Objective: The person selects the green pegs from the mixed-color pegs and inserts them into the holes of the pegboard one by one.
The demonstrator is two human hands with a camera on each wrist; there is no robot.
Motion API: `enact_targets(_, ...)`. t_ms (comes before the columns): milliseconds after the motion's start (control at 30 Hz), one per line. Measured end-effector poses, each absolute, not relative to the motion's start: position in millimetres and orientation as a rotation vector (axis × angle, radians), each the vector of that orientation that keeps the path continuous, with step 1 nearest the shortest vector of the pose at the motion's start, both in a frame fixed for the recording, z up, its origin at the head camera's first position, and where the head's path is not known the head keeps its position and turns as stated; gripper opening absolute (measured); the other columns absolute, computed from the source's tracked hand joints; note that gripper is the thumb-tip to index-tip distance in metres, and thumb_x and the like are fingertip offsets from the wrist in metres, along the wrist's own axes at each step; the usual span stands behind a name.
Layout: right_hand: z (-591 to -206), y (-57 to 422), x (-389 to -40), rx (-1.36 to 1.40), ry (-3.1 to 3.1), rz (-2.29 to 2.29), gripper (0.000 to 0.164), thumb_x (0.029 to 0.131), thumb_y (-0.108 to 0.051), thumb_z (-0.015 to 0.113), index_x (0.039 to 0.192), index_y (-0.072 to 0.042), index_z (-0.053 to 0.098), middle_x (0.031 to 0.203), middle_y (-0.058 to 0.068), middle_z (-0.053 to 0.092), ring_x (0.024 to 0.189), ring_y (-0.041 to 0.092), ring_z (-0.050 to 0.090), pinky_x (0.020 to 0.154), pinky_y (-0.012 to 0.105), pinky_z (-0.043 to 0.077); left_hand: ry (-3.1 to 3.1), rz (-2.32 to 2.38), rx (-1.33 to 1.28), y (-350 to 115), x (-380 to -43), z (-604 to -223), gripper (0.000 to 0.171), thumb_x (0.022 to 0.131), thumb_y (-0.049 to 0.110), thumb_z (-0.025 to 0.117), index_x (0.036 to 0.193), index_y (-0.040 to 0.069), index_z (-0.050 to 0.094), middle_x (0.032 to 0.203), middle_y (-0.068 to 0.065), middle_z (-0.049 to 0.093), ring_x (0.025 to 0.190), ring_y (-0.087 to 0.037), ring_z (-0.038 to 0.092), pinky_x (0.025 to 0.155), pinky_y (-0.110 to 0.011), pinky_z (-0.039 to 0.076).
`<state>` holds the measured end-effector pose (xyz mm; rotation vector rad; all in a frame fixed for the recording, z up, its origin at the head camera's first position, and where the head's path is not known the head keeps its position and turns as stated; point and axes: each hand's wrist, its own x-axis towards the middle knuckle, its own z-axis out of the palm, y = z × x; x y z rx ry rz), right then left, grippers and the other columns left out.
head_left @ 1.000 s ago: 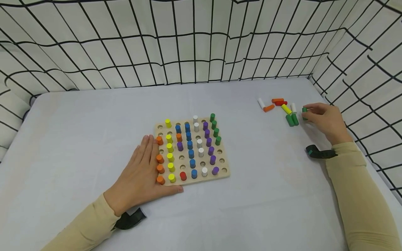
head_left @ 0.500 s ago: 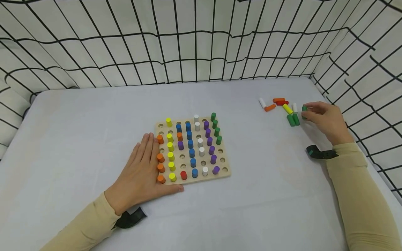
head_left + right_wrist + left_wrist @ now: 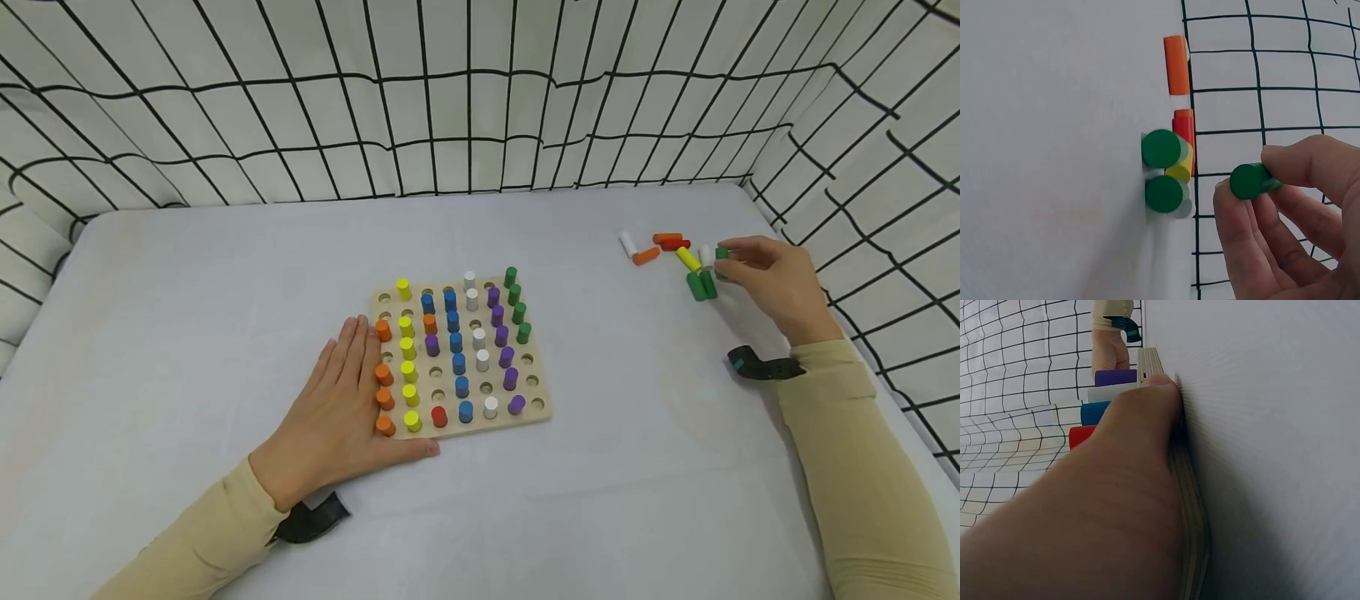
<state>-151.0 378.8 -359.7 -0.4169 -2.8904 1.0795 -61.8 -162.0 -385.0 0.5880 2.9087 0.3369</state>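
Observation:
A wooden pegboard (image 3: 540, 414) lies on the white-covered table, with colour columns of orange, yellow, blue, white, purple and green pegs and some bare holes. My left hand (image 3: 330, 421) lies flat along its left edge, fingers straight, thumb along the front edge; the left wrist view shows the thumb (image 3: 1141, 412) against the board's side. At the far right my right hand (image 3: 780, 287) pinches a green peg (image 3: 1249, 181) between thumb and fingers, just above the loose pegs. Two more green pegs (image 3: 696, 287) lie close by it.
Beside the right hand lie loose pegs: a yellow peg (image 3: 687, 258), a red peg (image 3: 676, 245), orange pegs (image 3: 646, 257) and white pegs (image 3: 627, 244). A black wire grid (image 3: 468, 100) borders the table at the back and sides. White cloth (image 3: 600, 500) covers the tabletop.
My right hand, with the green peg pinched in it, has shifted slightly left and up towards the loose pegs. The left hand stays against the board.

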Motion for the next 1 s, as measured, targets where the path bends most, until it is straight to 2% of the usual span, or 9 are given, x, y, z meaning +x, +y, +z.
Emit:
enact_targets(233, -357, 363, -153, -0.418, -2.878, 1.084, 0.057, 0.098, -0.054, 0.064, 0.145, -0.021, 0.060, 0.125, -0.007, 0.062, 0.108, 0.004, 0.057, 0.079, 0.011, 0.046, 2.909, 0.336, 0.598, -163, -62, -385, 0.146, 0.071, 0.095, 0.059, 0.163, -0.007, 0.008, 0.174, -0.026, 0.001, 0.163, -0.044, 0.005, 0.131, -0.063, 0.015)
enact_targets(400, -356, 352, -152, -0.316, -2.887, 1.042, 0.054, 0.098, -0.052, 0.065, 0.142, -0.021, 0.062, 0.127, 0.000, 0.065, 0.107, 0.004, 0.059, 0.078, 0.010, 0.047, 2.903, 0.334, 0.597, -163, -63, -384, 0.146, 0.071, 0.095, 0.057, 0.163, -0.007, 0.008, 0.174, -0.026, 0.001, 0.163, -0.044, 0.004, 0.131, -0.063, 0.014)
enact_targets(500, -355, 347, -149, -0.261, -2.883, 1.062, 0.054, 0.097, -0.053, 0.066, 0.140, -0.021, 0.063, 0.123, -0.004, 0.067, 0.104, 0.002, 0.058, 0.077, 0.013, 0.047, 2.900, 0.336, 0.598, -163, -63, -384, 0.146, 0.070, 0.096, 0.057, 0.163, -0.006, 0.007, 0.174, -0.025, 0.000, 0.163, -0.044, 0.004, 0.131, -0.063, 0.014)
enact_targets(700, -352, 337, -147, -0.198, -2.860, 1.147, 0.053, 0.096, -0.051, 0.070, 0.138, -0.019, 0.063, 0.110, -0.022, 0.067, 0.100, -0.002, 0.060, 0.076, 0.015, 0.047, 2.902, 0.348, 0.598, -163, -63, -384, 0.147, 0.070, 0.096, 0.058, 0.163, -0.006, 0.008, 0.174, -0.026, 0.001, 0.163, -0.044, 0.004, 0.131, -0.063, 0.014)
enact_targets(800, -351, 331, -147, -0.161, -2.840, 1.211, 0.048, 0.095, -0.046, 0.072, 0.134, -0.018, 0.065, 0.109, -0.024, 0.068, 0.097, -0.005, 0.064, 0.075, 0.014, 0.047, 2.904, 0.350, 0.602, -163, -63, -384, 0.146, 0.070, 0.095, 0.058, 0.163, -0.007, 0.009, 0.174, -0.026, 0.003, 0.163, -0.044, 0.005, 0.131, -0.063, 0.014)
enact_targets(1000, -349, 317, -147, -0.077, -2.801, 1.393, 0.038, 0.097, -0.035, 0.073, 0.130, -0.015, 0.068, 0.134, -0.008, 0.068, 0.099, -0.007, 0.070, 0.077, 0.018, 0.051, 2.905, 0.349, 0.604, -164, -62, -385, 0.147, 0.070, 0.095, 0.058, 0.163, -0.007, 0.009, 0.174, -0.026, 0.003, 0.163, -0.045, 0.006, 0.131, -0.063, 0.014)
